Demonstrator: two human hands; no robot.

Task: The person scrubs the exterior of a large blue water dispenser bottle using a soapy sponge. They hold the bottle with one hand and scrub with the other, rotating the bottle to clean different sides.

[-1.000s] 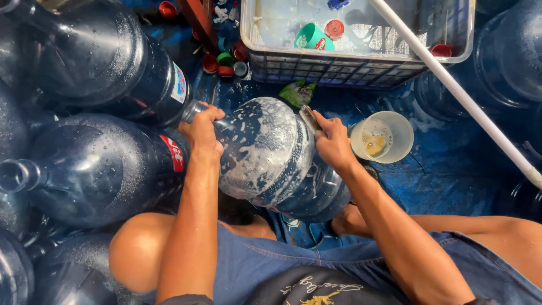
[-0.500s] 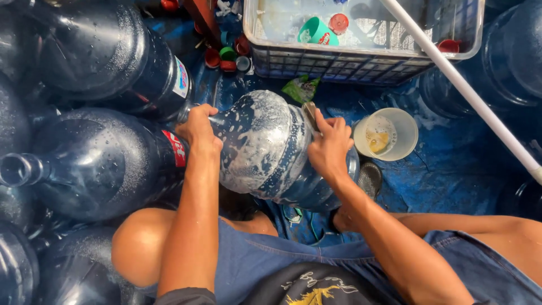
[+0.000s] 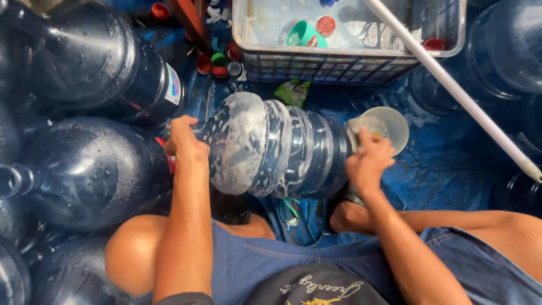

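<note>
Two hands clamp a soapy water jug [image 3: 271, 147] lying sideways over the blue tarp [image 3: 446, 169]: left hand [image 3: 183, 141] at its neck, right hand [image 3: 370, 164] at its base. Suds could let it slip.

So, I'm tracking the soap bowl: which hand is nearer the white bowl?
Right. The right hand at the jug's base touches the white bowl; the left hand grips the neck, far away.

jug [image 3: 271, 147] turned sideways | right hand [image 3: 370, 164] now at base (soapy)
</note>
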